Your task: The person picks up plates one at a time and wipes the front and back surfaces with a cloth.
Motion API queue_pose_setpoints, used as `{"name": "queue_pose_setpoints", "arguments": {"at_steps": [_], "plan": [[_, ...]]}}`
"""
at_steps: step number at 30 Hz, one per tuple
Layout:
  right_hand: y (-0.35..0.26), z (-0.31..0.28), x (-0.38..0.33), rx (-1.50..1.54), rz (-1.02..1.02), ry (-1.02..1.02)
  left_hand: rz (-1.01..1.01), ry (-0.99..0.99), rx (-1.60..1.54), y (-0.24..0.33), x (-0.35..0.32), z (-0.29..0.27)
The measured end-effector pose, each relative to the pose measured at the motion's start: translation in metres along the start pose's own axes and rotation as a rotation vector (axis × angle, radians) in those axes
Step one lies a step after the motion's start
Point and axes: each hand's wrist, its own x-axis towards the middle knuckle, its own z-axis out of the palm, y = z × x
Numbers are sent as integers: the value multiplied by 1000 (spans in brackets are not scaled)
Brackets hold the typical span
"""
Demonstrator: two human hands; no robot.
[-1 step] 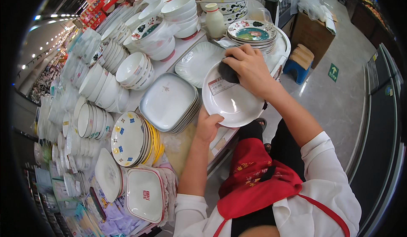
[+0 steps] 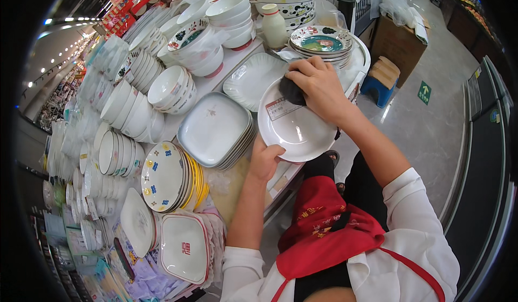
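Observation:
My left hand (image 2: 265, 160) grips a round white plate (image 2: 305, 132) by its near left rim, thumb over the edge. The plate's glossy inner face is turned up toward me, and a printed paper label (image 2: 279, 109) lies on it. In my right hand (image 2: 318, 89) is a dark, rounded wad (image 2: 292, 92), pressed to the plate's far side beside the label. Whether the wad is cloth or sponge I cannot tell. Left of the plate are a scalloped white dish (image 2: 251, 82) and a stack of square plates (image 2: 213, 126).
Bowl stacks (image 2: 171, 90) crowd the display table on the left. A cream bottle (image 2: 273, 26) and patterned plates (image 2: 320, 42) stand beyond my hands. On the floor at right are a blue stool (image 2: 377, 89) and a cardboard box (image 2: 399, 45). A dark cabinet (image 2: 477, 183) lines the far right.

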Motion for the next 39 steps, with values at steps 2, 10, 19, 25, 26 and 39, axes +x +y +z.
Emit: {"name": "queue_pose_setpoints", "arguments": {"at_steps": [2, 10, 19, 25, 26, 39], "plan": [[5, 5, -6, -5, 51, 56, -11, -1, -10, 1, 1, 1], [11, 10, -56, 95, 442, 122, 46, 0, -154, 0, 1, 0], [19, -1, -32, 79, 244, 99, -117, -72, -54, 1, 1, 7], [-18, -1, -8, 100, -244, -143, -230, -72, 16, -8, -3, -2], [-24, 0, -6, 126, -313, -170, -226, -66, 30, -8, -4, -3], [27, 25, -38, 464, 568, 96, 187, 129, -7, -7, 5, 3]]}}
